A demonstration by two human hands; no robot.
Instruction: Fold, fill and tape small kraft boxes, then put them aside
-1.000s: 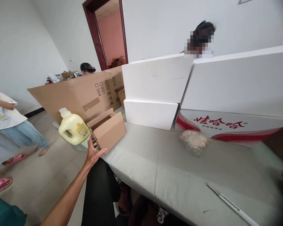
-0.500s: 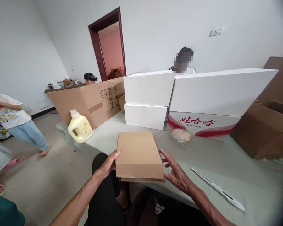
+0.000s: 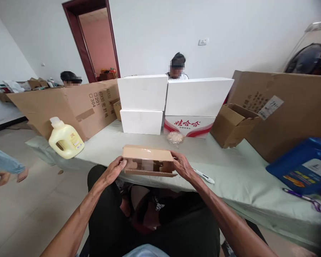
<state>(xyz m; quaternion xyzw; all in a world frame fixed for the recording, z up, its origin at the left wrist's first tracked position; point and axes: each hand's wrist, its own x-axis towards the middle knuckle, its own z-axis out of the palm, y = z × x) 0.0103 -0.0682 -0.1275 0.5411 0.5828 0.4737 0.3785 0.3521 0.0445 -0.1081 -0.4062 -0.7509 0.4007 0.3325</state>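
A small brown cardboard box (image 3: 149,152) is held at the table's front edge, its near side showing a dark opening crossed by a pale strip. On its left end my left hand (image 3: 115,170) is closed, thumb on the near side. My right hand (image 3: 182,165) grips the right end, some fingers hidden behind it. Partly covered by my right forearm, a white netting-needle-like tool (image 3: 205,176) lies on the table. Beyond the box sits a clear plastic-wrapped bundle (image 3: 176,137) of something pale.
White boxes (image 3: 142,93) stand stacked behind, one over a red-printed carton (image 3: 195,126). Left is a yellow jug (image 3: 66,137); right are a small open carton (image 3: 227,123), a blue jug (image 3: 305,164) and a purple pen-like item (image 3: 301,195). Two people sit behind; another person's legs (image 3: 5,160) show left.
The box has tipped so its near side with the opening faces me. My right hand, apart from it before, has closed on its right end. The view has swung right.
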